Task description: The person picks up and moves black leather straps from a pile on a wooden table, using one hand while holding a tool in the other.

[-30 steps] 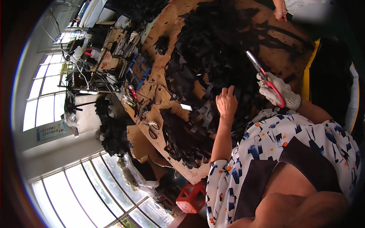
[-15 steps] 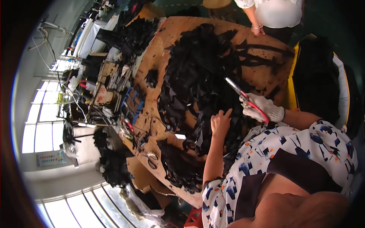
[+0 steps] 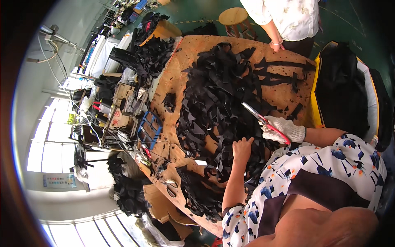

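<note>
My right hand, in a white knitted glove, is closed around red-handled scissors whose silver blades point up and left over the table. My left hand is bare, its fingers curled down on a black fabric strip at the near side of the heap. The fingertips are partly hidden there. A large tangled heap of black strips spreads across the wooden table, beyond both hands. A smaller bunch of black strips lies left of my left forearm.
Another person's hand rests at the far table edge, near a round wooden stool. At the right stands a large black bag with a yellow edge. A blue crate and dark-handled scissors lie along the left side.
My left hand's fingers have curled in from a spread, pointing pose. The scissors remain in my right hand. The view has tilted, so the table sits lower in the picture.
</note>
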Demonstrator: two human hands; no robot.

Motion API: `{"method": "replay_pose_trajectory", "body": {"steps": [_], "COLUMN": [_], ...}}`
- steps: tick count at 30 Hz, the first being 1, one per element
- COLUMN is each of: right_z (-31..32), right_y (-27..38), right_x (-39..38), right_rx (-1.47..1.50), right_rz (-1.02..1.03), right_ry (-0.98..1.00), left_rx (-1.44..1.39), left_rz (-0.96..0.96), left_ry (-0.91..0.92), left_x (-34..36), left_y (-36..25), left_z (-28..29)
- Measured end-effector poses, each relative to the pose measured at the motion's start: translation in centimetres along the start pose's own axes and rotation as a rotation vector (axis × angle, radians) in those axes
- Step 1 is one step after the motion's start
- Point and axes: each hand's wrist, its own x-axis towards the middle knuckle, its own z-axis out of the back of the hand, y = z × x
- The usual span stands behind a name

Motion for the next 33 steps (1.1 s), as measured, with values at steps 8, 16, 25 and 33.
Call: {"method": "replay_pose_trajectory", "body": {"steps": [8, 16, 25, 33], "right_z": [-1.0, 2.4, 0.9, 0.1], "right_y": [-3.0, 1.8, 1.3, 0.4], "right_x": [0.2, 0.3, 0.9, 1.2], "right_rx": [0.233, 0.390, 1.117, 1.442], "right_rz": [0.022, -0.243, -0.428, -0.461], "right_ry": [-0.006, 0.101, 0.134, 0.356], "left_rx": [0.002, -0.559, -1.632, -1.862], "left_rz": [0.085, 0.144, 0.430, 0.657], "left_ry": [-0.030, -0.270, -0.785, -0.453], "left_x": [0.4, -2.0, -4.5, -1.3], "left_y": [0.0, 1.1, 0.9, -1.0], "left_z": [1.0, 7.2, 9.3, 9.8]}}
